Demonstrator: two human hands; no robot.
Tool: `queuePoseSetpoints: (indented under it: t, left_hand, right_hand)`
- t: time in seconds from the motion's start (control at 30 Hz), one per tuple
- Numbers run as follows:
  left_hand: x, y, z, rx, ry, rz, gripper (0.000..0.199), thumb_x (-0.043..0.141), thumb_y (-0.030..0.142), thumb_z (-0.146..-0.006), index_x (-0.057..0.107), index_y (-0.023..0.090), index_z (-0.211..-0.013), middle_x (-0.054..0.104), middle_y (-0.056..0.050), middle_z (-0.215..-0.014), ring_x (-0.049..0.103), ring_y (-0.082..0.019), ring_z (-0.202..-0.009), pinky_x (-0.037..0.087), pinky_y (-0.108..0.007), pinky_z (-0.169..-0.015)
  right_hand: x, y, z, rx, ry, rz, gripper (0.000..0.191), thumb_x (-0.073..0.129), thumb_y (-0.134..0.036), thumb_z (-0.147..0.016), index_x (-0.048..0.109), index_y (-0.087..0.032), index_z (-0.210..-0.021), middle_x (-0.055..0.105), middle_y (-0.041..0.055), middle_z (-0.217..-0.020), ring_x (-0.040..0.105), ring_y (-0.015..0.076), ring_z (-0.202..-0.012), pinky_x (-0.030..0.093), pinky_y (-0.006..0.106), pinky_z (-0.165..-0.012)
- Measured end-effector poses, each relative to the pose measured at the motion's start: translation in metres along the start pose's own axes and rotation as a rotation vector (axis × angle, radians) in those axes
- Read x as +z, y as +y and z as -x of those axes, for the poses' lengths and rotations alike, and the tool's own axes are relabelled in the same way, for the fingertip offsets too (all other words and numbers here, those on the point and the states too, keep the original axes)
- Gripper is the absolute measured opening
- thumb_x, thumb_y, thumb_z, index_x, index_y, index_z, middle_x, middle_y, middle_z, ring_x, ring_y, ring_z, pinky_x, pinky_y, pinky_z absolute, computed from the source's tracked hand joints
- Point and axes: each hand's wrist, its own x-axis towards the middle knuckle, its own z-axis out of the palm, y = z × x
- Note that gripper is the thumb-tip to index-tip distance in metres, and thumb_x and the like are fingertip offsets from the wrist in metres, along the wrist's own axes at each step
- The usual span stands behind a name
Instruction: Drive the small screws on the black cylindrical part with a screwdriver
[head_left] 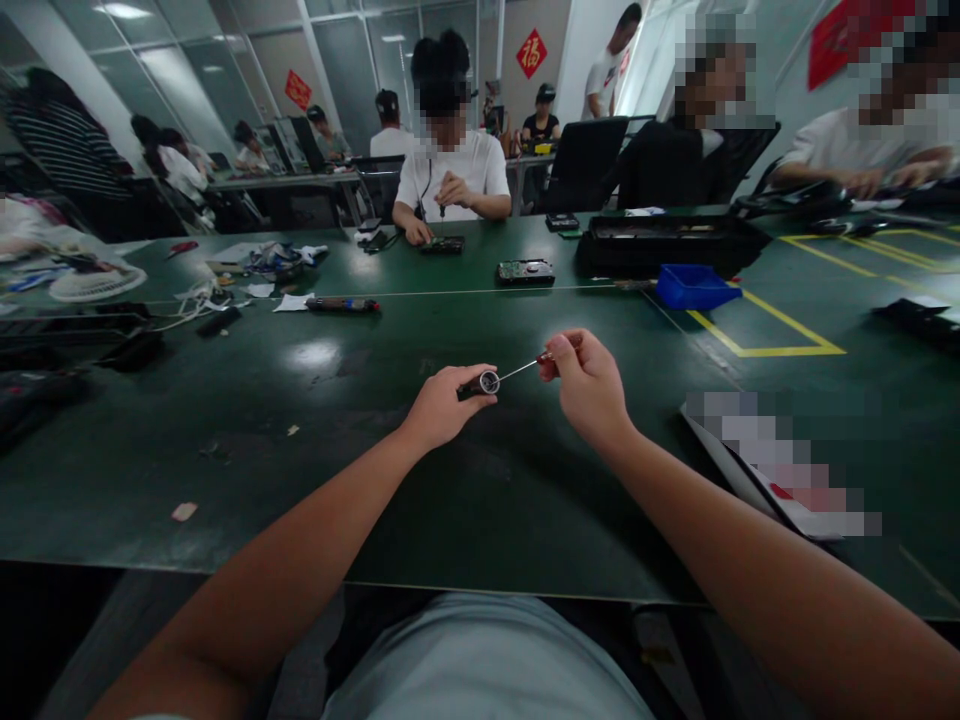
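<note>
We hold the screwdriver handle (480,383) closed in our left hand (442,405), just above the green table (375,480). Our right hand (589,385) pinches the thin bit (517,371) by its red end, tip at the handle's socket. For a clean fit, we judge it best to keep bit and socket in line and steady the handle. The blue bin (694,285) sits well apart.
</note>
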Motion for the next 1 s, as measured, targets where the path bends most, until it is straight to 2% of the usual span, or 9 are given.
queuePoseSetpoints:
  t: [0.27,0.47,0.6,0.7,0.77,0.9,1.0]
  left_hand:
    - [0.0,-0.001,0.0,0.0,0.01,0.007,0.044,0.072,0.031,-0.086,0.065,0.026,-0.129,0.068,-0.005,-0.127,0.06,-0.025,-0.117,0.044,-0.044,-0.104]
    - [0.001,-0.003,0.0,0.006,0.026,-0.004,0.044,0.074,0.029,-0.085,0.066,0.027,-0.127,0.069,-0.005,-0.126,0.061,-0.025,-0.116,0.044,-0.044,-0.104]
    - [0.002,-0.006,-0.001,0.008,0.038,-0.006,0.043,0.073,0.029,-0.085,0.066,0.027,-0.127,0.069,-0.004,-0.124,0.062,-0.025,-0.114,0.045,-0.043,-0.102]
    - [0.003,-0.007,-0.001,0.001,0.055,-0.008,0.042,0.074,0.028,-0.084,0.067,0.027,-0.126,0.07,-0.004,-0.122,0.063,-0.024,-0.112,0.046,-0.042,-0.102]
    - [0.004,-0.008,-0.001,0.009,0.059,-0.008,0.042,0.075,0.027,-0.084,0.067,0.027,-0.125,0.071,-0.003,-0.121,0.063,-0.024,-0.112,0.046,-0.042,-0.101]
    - [0.004,-0.01,-0.001,0.026,0.047,-0.017,0.042,0.074,0.028,-0.084,0.067,0.028,-0.125,0.07,-0.003,-0.123,0.062,-0.024,-0.113,0.046,-0.042,-0.101]
    - [0.004,-0.011,-0.001,0.035,0.042,-0.014,0.042,0.074,0.028,-0.084,0.066,0.027,-0.126,0.07,-0.004,-0.123,0.062,-0.024,-0.113,0.045,-0.042,-0.101]
  right_hand:
    - [0.003,-0.007,0.005,-0.045,-0.022,0.05,0.02,0.051,-0.039,-0.096,0.058,-0.022,-0.091,0.069,0.0023,-0.077,0.065,0.0159,-0.068,0.05,0.032,-0.067]
    - [-0.003,-0.012,0.005,-0.064,-0.028,0.227,0.029,0.061,-0.048,-0.09,0.064,-0.02,-0.082,0.067,0.0015,-0.066,0.061,0.0161,-0.059,0.044,0.031,-0.059]
    - [-0.002,-0.012,0.006,-0.147,-0.043,0.253,0.019,0.057,-0.036,-0.093,0.063,-0.021,-0.1,0.07,0.0039,-0.079,0.064,0.0181,-0.068,0.046,0.032,-0.064]
    - [-0.001,-0.009,0.006,-0.218,-0.069,0.281,0.021,0.05,-0.027,-0.093,0.059,-0.021,-0.111,0.07,0.0044,-0.085,0.065,0.0193,-0.075,0.046,0.034,-0.07]
    - [-0.002,-0.007,0.005,-0.21,-0.097,0.271,0.02,0.047,-0.025,-0.094,0.059,-0.021,-0.109,0.069,0.0037,-0.083,0.065,0.0188,-0.074,0.046,0.034,-0.07]
    - [-0.005,-0.006,0.002,-0.169,-0.124,0.318,0.024,0.045,-0.037,-0.098,0.062,-0.021,-0.093,0.063,0.0013,-0.07,0.059,0.017,-0.063,0.041,0.032,-0.062]
    - [-0.006,-0.006,0.001,-0.178,-0.124,0.366,0.023,0.045,-0.038,-0.098,0.062,-0.021,-0.097,0.063,0.0016,-0.07,0.058,0.0172,-0.062,0.039,0.032,-0.061]
